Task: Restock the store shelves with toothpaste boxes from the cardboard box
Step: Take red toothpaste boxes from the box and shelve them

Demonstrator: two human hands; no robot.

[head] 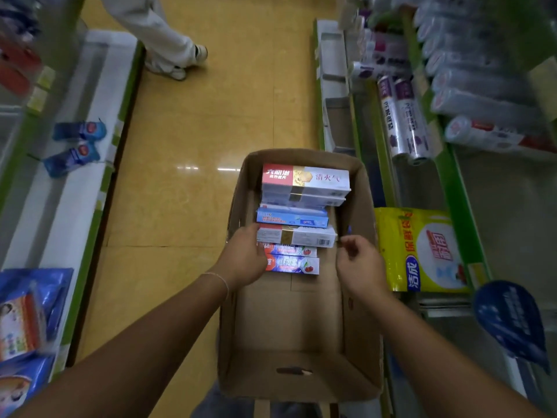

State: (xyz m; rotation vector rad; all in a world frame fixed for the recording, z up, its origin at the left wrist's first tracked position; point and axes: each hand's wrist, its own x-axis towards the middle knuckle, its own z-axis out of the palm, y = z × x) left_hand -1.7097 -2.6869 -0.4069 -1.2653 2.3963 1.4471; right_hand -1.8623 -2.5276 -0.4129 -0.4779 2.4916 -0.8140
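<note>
Head view. Landmark: open corrugated cardboard box [297, 324], brown, rectangular, matte walls, a slot handle cut in its near wall; it stands on a glossy yellow tiled floor [193, 140] in the aisle.

Inside the box, far half: toothpaste boxes, long flat cartons of printed card. Far end, a stack of white-and-red cartons [305, 184] with a gold band. Nearer than that, one blue carton [291, 217]. Next nearer, a white carton with a gold band and barcode [297, 235], lying across the top of two red-white-blue cartons [291, 260]. Near half of the box floor is bare cardboard.

Left hand [242, 257]: over the box's left wall, fingers curled round the left end of the white barcode carton, grasping it. A thin cord circles the wrist.

Right hand [358, 262]: inside the box by its right wall, just beside the carton's right end; fingers loosely curled, holding nothing, not touching the carton as far as can be seen.

Right of the box: green-edged metal shelving [452, 188], with a crinkled yellow plastic bag pack [419, 248] touching the box's right wall, and cylindrical cling-film rolls [404, 122] farther up.

Left of the box, across the aisle: white shelf with blue packets [75, 143].

Beyond the box: a person's legs in pale trousers [156, 31].
</note>
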